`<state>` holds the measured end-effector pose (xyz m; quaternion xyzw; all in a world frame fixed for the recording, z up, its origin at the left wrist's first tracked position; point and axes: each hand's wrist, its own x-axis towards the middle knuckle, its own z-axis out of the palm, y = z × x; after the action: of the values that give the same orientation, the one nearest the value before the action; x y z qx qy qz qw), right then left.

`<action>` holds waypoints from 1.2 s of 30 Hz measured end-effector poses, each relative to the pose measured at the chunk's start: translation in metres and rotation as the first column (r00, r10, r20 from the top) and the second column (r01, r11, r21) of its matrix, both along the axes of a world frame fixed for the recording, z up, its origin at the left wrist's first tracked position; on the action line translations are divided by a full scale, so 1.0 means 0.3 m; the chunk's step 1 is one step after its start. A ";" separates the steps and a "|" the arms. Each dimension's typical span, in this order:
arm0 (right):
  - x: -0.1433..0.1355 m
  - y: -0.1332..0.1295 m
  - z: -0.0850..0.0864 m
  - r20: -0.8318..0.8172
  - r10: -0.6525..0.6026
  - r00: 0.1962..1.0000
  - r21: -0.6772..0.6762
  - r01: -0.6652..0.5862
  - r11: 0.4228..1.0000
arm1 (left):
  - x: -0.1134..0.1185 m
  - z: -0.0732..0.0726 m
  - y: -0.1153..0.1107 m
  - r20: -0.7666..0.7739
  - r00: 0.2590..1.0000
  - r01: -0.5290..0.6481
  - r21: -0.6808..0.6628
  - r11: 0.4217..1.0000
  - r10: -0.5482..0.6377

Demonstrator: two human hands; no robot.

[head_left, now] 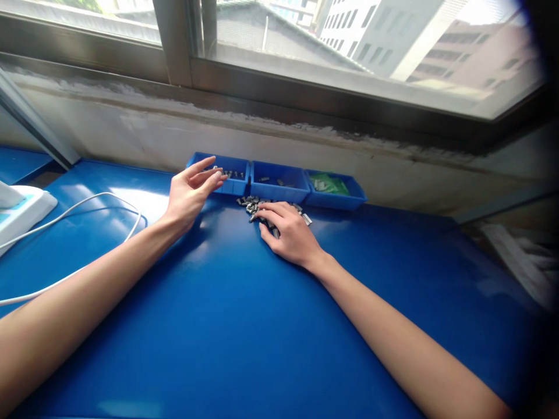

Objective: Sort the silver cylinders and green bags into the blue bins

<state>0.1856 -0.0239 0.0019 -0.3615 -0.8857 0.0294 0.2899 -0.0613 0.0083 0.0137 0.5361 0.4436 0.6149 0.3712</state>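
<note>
My left hand (188, 195) is over the left blue bin (238, 187), in which several small metal pieces (236, 174) stand in a row. Its thumb and a finger come together in a pinch, while the index finger stretches out above; whatever lies between the tips is too small to make out. My right hand (290, 233) rests palm down on a loose pile of small metal fittings (251, 205) in front of the bins. Its fingers are slightly bent and the thumb sits apart, touching the pile's near side. The hand covers part of the pile.
The middle blue bin (279, 189) holds a few metal pieces. A green plastic bag (334, 184) lies in the right blue bin (336, 201). At left, a white device (30, 209) and a white cable (109, 194) sit on the blue table (244, 337). A window (279, 35) rises behind.
</note>
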 end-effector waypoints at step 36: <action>-0.002 -0.003 0.001 0.008 -0.009 1.000 -0.002 0.009 1.000 | 0.015 -0.022 -0.039 -0.710 0.695 0.290 0.134 0.948 -0.112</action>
<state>0.1851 -0.0248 0.0022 -0.3659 -0.8851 0.0277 0.2861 -0.0568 -0.0035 0.0073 0.8126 0.4123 0.3721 0.1768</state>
